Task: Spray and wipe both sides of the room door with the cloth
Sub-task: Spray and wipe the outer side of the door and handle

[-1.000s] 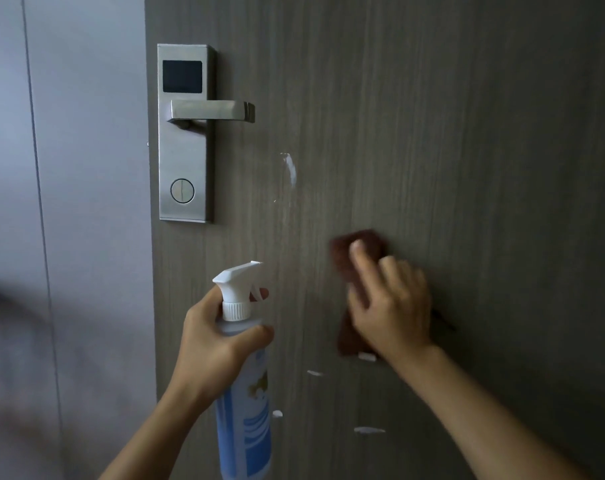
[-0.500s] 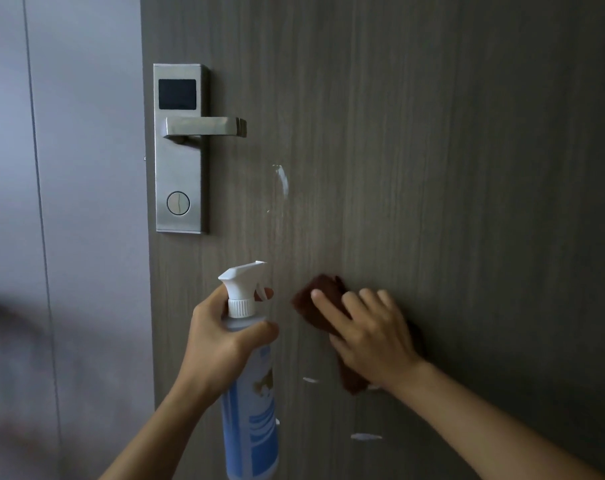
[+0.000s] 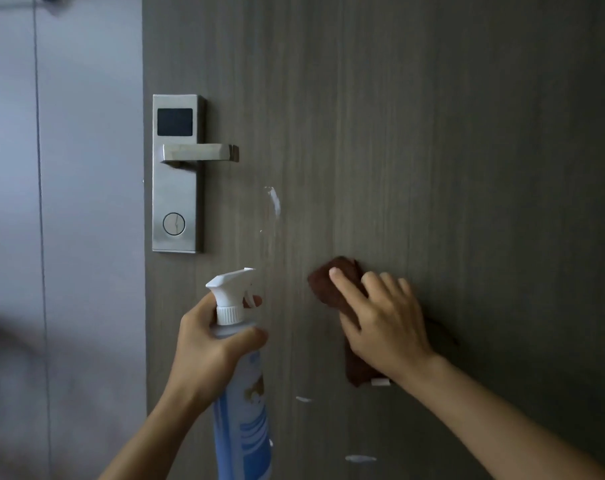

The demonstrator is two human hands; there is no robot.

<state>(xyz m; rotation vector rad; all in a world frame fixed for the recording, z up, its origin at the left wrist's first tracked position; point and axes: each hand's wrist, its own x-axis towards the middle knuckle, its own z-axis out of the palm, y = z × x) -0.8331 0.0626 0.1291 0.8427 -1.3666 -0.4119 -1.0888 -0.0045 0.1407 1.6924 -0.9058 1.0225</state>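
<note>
**Cloth carried back up the door face, foam streaks still waiting**

A dark wood-grain room door [image 3: 432, 168] fills the view, with a pale wall [image 3: 86, 202] seen past its left edge and a steel card lock plate [image 3: 174, 202] with a lever handle [image 3: 200, 153] mounted near that edge. Within the last second the brown cloth [image 3: 332, 289] was swept down and left toward the bottle, and it has now been brought back up and right — a back-and-forth wiping stroke is judged to be in progress on this side. White foam is left unwiped: a curved streak [image 3: 276, 202] beside the lock plate and smaller dabs [image 3: 360, 458] lower down, so this face is judged unfinished and the other side not yet reached.

The right hand [image 3: 384, 323] is laid flat on the cloth, fingers extended and spread, pressing it against the door. The spray bottle [image 3: 242, 410] is gripped at its neck by the left hand [image 3: 211, 341] — fingers curled round it, one fingertip at the trigger, nozzle pointed toward the door.
</note>
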